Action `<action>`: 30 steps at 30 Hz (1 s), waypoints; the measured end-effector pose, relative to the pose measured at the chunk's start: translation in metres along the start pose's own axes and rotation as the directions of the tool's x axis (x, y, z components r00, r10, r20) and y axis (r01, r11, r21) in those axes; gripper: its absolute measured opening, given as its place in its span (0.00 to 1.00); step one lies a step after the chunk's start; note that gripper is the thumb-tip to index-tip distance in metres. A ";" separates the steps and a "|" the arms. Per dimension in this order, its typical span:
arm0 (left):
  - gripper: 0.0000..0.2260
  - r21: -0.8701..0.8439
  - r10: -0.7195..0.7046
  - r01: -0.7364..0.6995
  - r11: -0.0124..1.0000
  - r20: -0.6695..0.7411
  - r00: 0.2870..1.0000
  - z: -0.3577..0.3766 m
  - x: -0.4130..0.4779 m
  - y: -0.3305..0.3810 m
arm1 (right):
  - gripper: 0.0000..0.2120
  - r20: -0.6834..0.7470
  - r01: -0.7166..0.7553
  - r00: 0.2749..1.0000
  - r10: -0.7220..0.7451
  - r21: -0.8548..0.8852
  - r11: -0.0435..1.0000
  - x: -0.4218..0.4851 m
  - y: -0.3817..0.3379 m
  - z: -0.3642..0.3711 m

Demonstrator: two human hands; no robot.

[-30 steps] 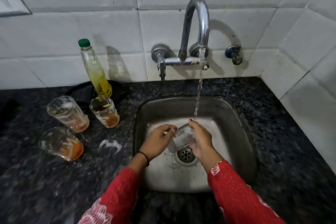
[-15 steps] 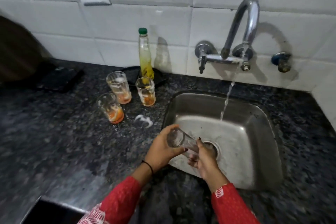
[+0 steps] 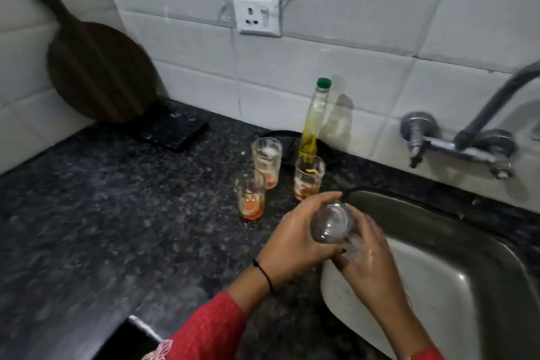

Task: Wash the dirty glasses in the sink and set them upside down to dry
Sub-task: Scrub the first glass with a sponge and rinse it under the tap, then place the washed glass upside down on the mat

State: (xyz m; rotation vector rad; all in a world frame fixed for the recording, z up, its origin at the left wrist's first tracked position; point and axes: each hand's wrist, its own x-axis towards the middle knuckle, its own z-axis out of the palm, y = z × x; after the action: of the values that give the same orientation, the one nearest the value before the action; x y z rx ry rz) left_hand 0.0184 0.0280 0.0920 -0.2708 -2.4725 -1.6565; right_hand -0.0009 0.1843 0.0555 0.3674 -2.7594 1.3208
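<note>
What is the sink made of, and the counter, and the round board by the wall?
The sink looks like steel: dull grey and a bit shiny. The counter looks like polished stone, maybe granite: black with pale speckles. The round board looks like dark wood, though blur hides any grain.

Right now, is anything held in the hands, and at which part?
A clear glass, held in both: left hand around its side, right hand at the far end.

White tiled wall (image 3: 336, 38) with a socket (image 3: 258, 15) above dark speckled granite counter (image 3: 102, 228).
</note>
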 end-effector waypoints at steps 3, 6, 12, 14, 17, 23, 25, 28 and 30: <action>0.35 -0.019 0.106 -0.107 0.994 -0.066 0.992 -0.065 0.022 0.009 | 0.36 -0.114 0.140 0.984 -0.135 0.031 0.990 0.042 -0.061 0.017; 0.36 -0.076 0.141 -0.153 0.985 -0.149 0.979 -0.143 0.048 0.002 | 0.35 -0.199 0.275 0.946 -0.257 0.066 0.959 0.097 -0.126 0.055; 0.37 -0.059 0.061 -0.082 0.995 -0.295 0.953 -0.288 0.113 -0.065 | 0.30 -0.099 0.346 0.938 -0.331 0.249 0.905 0.224 -0.217 0.175; 0.36 -0.070 -0.017 -0.006 0.998 -0.329 0.944 -0.332 0.140 -0.096 | 0.27 -0.052 0.307 0.951 -0.305 0.299 0.904 0.265 -0.236 0.221; 0.30 -0.017 -0.093 0.092 0.996 -0.344 0.934 -0.386 0.181 -0.148 | 0.25 0.071 0.225 0.962 -0.263 0.336 0.915 0.323 -0.251 0.284; 0.28 -0.017 -0.241 0.251 0.968 -0.344 0.907 -0.437 0.241 -0.245 | 0.28 0.217 0.081 0.962 -0.166 0.353 0.932 0.403 -0.231 0.388; 0.27 -0.017 -0.264 0.275 0.961 -0.346 0.900 -0.441 0.251 -0.272 | 0.28 0.247 0.060 0.956 -0.157 0.359 0.931 0.419 -0.218 0.414; 0.27 -0.038 -0.292 0.299 0.954 -0.359 0.886 -0.445 0.255 -0.298 | 0.27 0.279 0.048 0.948 -0.152 0.346 0.937 0.431 -0.207 0.436; 0.28 -0.063 -0.313 0.314 0.947 -0.389 0.867 -0.446 0.256 -0.309 | 0.29 0.317 0.033 0.937 -0.148 0.340 0.940 0.434 -0.203 0.444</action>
State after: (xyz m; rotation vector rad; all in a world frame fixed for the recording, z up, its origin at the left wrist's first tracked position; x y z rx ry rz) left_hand -0.2911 -0.4838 0.0407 0.4533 -2.2896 -1.6183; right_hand -0.3519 -0.3635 -0.0027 0.8059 -2.7200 1.8566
